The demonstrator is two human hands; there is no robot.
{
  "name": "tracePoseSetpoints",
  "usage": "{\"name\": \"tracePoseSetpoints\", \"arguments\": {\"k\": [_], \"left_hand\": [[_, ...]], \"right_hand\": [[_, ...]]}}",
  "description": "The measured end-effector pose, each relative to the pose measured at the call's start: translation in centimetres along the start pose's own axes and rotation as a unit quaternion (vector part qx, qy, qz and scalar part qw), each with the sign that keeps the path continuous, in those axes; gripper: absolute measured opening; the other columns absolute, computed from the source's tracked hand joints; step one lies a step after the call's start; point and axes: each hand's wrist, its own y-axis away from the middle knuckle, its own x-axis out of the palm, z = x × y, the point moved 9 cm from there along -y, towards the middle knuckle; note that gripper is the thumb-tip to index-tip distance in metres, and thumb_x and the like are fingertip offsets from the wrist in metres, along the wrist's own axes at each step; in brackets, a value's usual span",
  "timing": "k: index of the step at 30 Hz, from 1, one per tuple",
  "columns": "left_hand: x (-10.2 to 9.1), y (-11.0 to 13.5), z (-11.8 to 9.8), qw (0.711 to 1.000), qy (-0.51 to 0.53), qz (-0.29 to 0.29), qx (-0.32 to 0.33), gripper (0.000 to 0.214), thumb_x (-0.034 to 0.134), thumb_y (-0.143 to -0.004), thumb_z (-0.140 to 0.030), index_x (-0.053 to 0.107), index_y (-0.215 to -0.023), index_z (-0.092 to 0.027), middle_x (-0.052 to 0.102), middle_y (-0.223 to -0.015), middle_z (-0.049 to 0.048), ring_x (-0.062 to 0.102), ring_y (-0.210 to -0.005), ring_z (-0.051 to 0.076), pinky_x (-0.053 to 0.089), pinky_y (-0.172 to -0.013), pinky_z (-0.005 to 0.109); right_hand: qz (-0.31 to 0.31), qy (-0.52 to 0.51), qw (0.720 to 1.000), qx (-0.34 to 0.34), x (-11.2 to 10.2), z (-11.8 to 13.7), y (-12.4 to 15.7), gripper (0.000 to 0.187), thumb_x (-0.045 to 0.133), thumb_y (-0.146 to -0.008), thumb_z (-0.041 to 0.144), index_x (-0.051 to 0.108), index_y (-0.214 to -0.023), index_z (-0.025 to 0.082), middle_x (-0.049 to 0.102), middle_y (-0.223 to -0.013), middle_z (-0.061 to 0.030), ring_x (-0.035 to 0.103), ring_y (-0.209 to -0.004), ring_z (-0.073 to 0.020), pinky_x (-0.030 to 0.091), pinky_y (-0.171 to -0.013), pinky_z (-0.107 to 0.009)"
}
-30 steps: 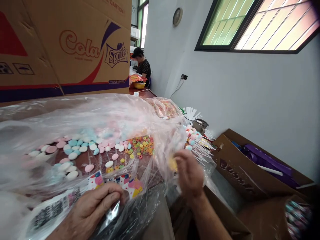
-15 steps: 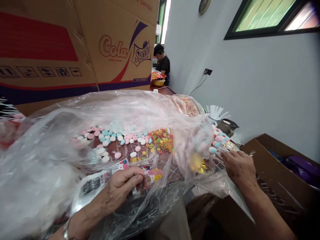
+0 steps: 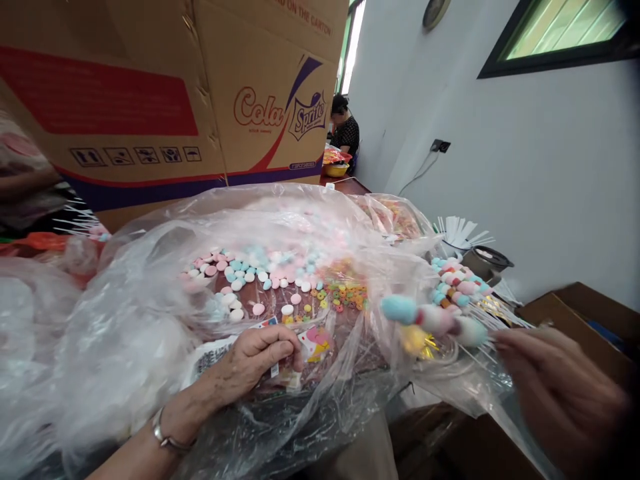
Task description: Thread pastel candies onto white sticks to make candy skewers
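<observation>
My right hand [image 3: 560,393], blurred by motion, pinches the stick of a candy skewer [image 3: 437,320] with blue, pink and white pieces, which points left over the clear plastic. More candy skewers [image 3: 457,283] lie piled just behind it, their white sticks toward me. My left hand [image 3: 265,350] is closed on a small printed plastic bag [image 3: 315,343] with pink and yellow shapes. Beyond that hand lie loose pink, blue and white candies [image 3: 240,273] and small ring candies [image 3: 345,297], partly under plastic sheeting.
A large cardboard carton [image 3: 165,87] stands at the back left. White sticks [image 3: 460,233] stand in a container beside a dark lidded cup [image 3: 487,260]. Gold twist ties [image 3: 420,341] lie near the skewer. An open box [image 3: 575,300] is at right. Another person [image 3: 346,130] sits far back.
My right hand has lifted a candy skewer off the pile and moved right and nearer. The left hand keeps hold of the printed bag. The view has turned slightly left.
</observation>
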Motion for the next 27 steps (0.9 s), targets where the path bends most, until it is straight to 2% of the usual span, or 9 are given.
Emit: {"name": "tracePoseSetpoints", "arguments": {"k": [3,6,13,21,27], "left_hand": [[-0.1,0.3,-0.1,1.0,-0.005,0.007,-0.006,0.026,0.054,-0.097,-0.032,0.071,-0.082,-0.02,0.074,-0.082,0.0007,0.06,-0.07,0.014,0.045,-0.064,0.023],[-0.3,0.7,-0.1,1.0,-0.005,0.016,-0.012,0.027,0.054,-0.097,-0.033,0.071,-0.081,-0.019,0.074,-0.08,0.0007,0.059,-0.068,0.013,0.045,-0.063,0.023],[-1.2,0.6,0.0,1.0,-0.013,0.018,-0.011,0.027,0.052,-0.096,-0.031,0.069,-0.08,-0.018,0.072,-0.076,0.0015,0.058,-0.068,0.014,0.044,-0.063,0.023],[-1.0,0.3,-0.7,0.996,-0.069,0.057,-0.017,0.023,0.055,-0.094,-0.03,0.07,-0.08,-0.018,0.066,-0.073,-0.0021,0.054,-0.067,0.013,0.041,-0.066,0.023],[-1.2,0.0,-1.1,0.991,-0.11,0.07,-0.029,0.024,0.051,-0.094,-0.03,0.065,-0.078,-0.018,0.058,-0.072,-0.0032,0.049,-0.068,0.013,0.039,-0.066,0.023]], "right_hand": [[0.032,-0.042,0.995,-0.09,3.0,5.3,-2.1,0.019,0.053,-0.097,0.024,0.064,-0.11,0.03,0.069,-0.091,-0.0075,0.065,-0.08,-0.0236,0.05,-0.072,-0.041],[0.042,-0.061,0.988,-0.135,4.6,7.5,-3.0,0.016,0.052,-0.097,0.021,0.065,-0.106,0.026,0.068,-0.087,-0.0041,0.062,-0.079,-0.0205,0.048,-0.075,-0.037],[0.063,-0.044,0.977,-0.198,5.4,8.2,-2.9,0.017,0.051,-0.098,0.019,0.066,-0.105,0.022,0.069,-0.087,-0.0049,0.058,-0.08,-0.0215,0.041,-0.084,-0.04],[0.102,-0.056,0.962,-0.246,6.0,9.7,-3.7,0.018,0.048,-0.099,0.016,0.065,-0.104,0.022,0.07,-0.085,-0.0053,0.053,-0.074,-0.019,0.038,-0.07,-0.036],[0.115,-0.092,0.958,-0.247,6.7,10.5,-4.4,0.017,0.047,-0.098,0.013,0.063,-0.1,0.019,0.065,-0.077,-0.0039,0.052,-0.069,-0.0174,0.037,-0.066,-0.033]]}}
